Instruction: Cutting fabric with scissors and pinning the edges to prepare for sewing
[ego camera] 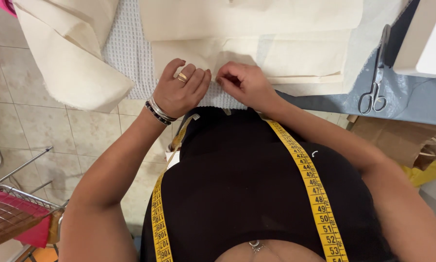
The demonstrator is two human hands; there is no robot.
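Both hands work at the near edge of the cream cloth [256, 53], which lies folded in layers on a white waffle-weave cover [125, 53] over the table [324, 102]. The left hand [179, 90] lies flat on the cloth's near edge, fingers [193, 77] stretched out and close together, gripping nothing; pressing down like this seems to pin the layers so they do not slide. The right hand [244, 82] sits just beside it, its fingers curled in and pinched together at the cloth's edge, apparently nipping the fabric or something small against it; what lies between the fingertips is hidden.

A loose end of the cloth spills over the table's left edge and hangs toward the tiled floor [38, 121], likely just the surplus left to drop out of the way. The scissors [375, 77] lie closed on the grey table surface to the right, well apart from the hands but within reach. A yellow measuring tape [310, 184] hangs round the person's neck, both ends down the black top, kept ready without taking up a hand.

As for containers, a wire basket [19, 213] at the near left holds something pink and a brown slatted piece; a brown paper bag [397, 140] stands below the table at the right, its contents unseen.
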